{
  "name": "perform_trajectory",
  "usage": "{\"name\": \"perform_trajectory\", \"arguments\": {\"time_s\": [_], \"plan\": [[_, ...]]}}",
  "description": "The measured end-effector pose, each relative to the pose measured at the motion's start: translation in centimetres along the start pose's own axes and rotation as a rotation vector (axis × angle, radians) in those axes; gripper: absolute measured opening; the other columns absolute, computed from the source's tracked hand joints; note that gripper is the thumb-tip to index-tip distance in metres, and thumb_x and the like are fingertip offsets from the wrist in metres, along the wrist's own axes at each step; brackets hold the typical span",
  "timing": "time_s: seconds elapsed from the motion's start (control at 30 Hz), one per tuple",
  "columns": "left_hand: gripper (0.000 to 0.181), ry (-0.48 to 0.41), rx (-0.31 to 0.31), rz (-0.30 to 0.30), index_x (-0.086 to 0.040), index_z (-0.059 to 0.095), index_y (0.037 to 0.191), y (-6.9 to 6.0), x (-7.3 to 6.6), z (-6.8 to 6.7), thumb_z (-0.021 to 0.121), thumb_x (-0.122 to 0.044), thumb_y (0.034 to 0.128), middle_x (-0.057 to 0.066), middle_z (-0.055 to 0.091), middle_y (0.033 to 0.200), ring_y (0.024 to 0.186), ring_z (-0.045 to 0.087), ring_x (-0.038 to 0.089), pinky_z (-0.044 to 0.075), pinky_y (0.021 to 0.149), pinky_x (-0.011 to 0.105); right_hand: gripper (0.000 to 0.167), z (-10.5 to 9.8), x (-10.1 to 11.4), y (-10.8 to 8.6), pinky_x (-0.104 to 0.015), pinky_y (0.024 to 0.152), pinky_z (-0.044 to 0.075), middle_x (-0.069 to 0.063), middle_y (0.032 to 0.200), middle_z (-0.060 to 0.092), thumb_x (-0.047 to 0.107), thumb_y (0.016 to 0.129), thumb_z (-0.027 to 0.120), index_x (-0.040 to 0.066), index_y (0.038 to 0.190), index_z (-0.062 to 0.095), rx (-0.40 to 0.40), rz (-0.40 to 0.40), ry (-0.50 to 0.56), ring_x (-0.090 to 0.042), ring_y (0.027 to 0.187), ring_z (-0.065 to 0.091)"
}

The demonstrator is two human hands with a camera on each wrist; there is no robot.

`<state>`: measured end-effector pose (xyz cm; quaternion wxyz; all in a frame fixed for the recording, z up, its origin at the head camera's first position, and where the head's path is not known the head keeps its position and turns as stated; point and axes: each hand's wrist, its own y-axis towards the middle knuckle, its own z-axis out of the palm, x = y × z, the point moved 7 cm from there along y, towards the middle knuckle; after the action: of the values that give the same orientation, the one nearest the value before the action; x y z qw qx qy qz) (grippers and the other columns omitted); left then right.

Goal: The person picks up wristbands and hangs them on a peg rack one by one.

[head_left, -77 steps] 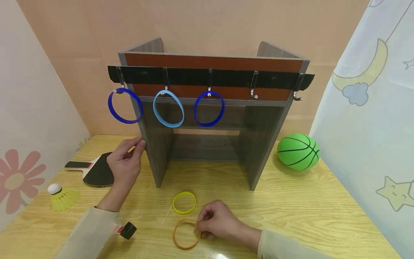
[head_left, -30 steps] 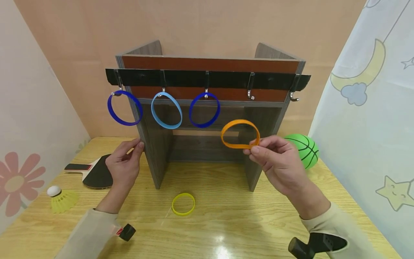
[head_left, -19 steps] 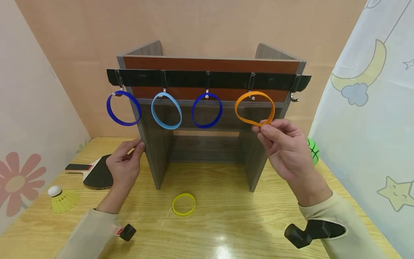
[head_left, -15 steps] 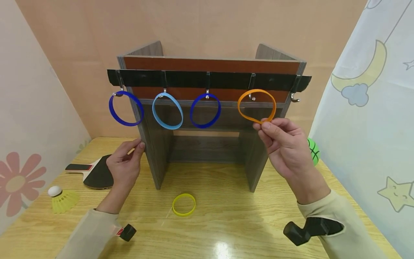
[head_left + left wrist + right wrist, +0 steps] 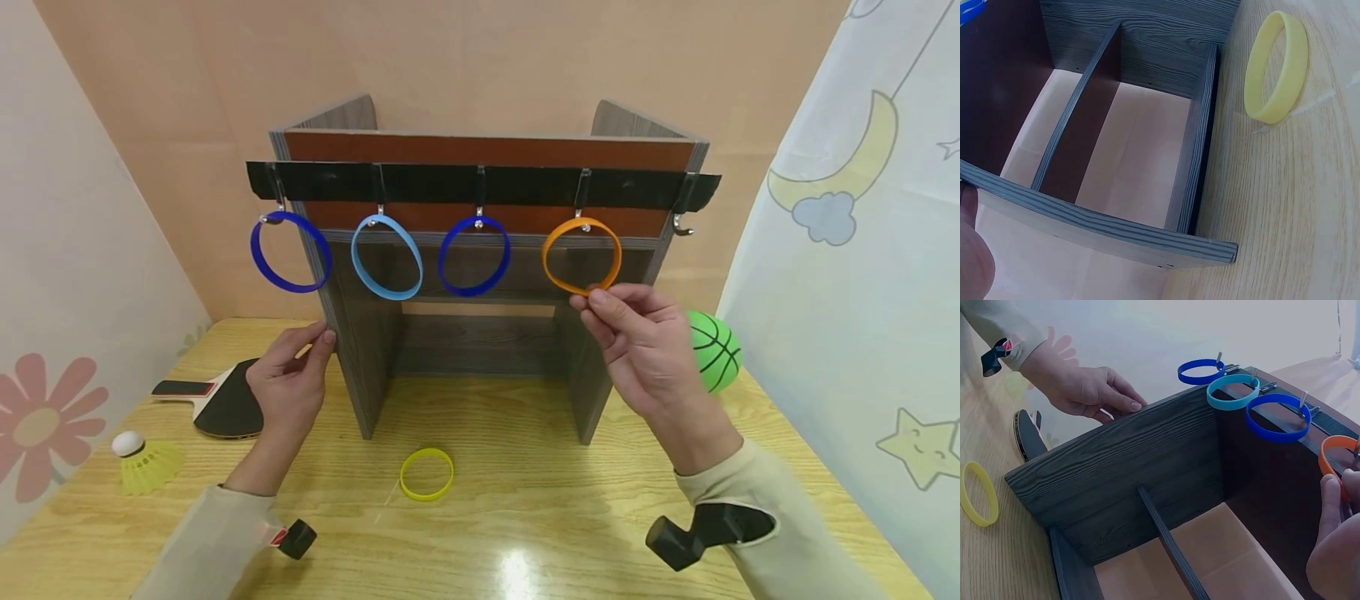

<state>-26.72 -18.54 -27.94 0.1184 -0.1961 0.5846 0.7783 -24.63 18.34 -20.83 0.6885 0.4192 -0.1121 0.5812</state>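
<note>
In the head view, my right hand (image 5: pixel 648 346) pinches the lower edge of an orange silicone wristband (image 5: pixel 545 258). The band's top is at the fourth hook (image 5: pixel 582 204), whose ball tip shows against it. My left hand (image 5: pixel 288 375) holds the left side panel's edge of a grey wooden shelf (image 5: pixel 352 333) between thumb and fingers. Dark blue (image 5: pixel 327 250), light blue (image 5: pixel 357 258) and another dark blue wristband (image 5: pixel 442 258) hang from the hooks to the left. A yellow wristband (image 5: pixel 427 498) lies on the table. The right wrist view also shows the orange wristband (image 5: pixel 1327 456) in my fingers.
A black hook strip (image 5: pixel 427 181) crosses the shelf's front; its rightmost hook (image 5: pixel 682 225) carries nothing. A green ball (image 5: pixel 716 354) sits behind my right hand. A table tennis paddle (image 5: pixel 228 408) and a yellow shuttlecock (image 5: pixel 150 467) lie at the left on the wooden table (image 5: pixel 517 517).
My right hand has lifted the orange wristband from the table up to the fourth hook. Over the last half second it moved slightly down and left. The left hand has stayed at the shelf.
</note>
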Motion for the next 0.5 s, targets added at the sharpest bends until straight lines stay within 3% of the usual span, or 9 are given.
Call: {"name": "perform_trajectory", "arguments": {"time_s": [0.3, 0.5], "plan": [[0.015, 0.011, 0.008, -0.012, 0.021, 0.065, 0.093, 0.0, 0.0, 0.1, 0.062, 0.023, 0.0784, 0.013, 0.069, 0.086, 0.077, 0.064, 0.015, 0.054, 0.074, 0.023, 0.012, -0.4, -1.0, -0.7, -0.028, 0.075, 0.056, -0.015, 0.084, 0.068, -0.012, 0.085, 0.063, -0.003, 0.084, 0.07, -0.025, 0.027, -0.102, -0.026, 0.079, 0.069], [0.014, -0.023, -0.001, 0.001, 0.021, 0.064, 0.092, 0.0, 0.0, 0.1, 0.062, 0.022, 0.0783, 0.015, 0.069, 0.085, 0.075, 0.064, 0.015, 0.055, 0.074, 0.023, 0.016, -1.4, -4.0, -2.3, -0.026, 0.071, 0.056, -0.012, 0.082, 0.069, -0.013, 0.085, 0.062, 0.001, 0.084, 0.069, -0.007, 0.121, -0.198, -0.024, 0.078, 0.069]]}}
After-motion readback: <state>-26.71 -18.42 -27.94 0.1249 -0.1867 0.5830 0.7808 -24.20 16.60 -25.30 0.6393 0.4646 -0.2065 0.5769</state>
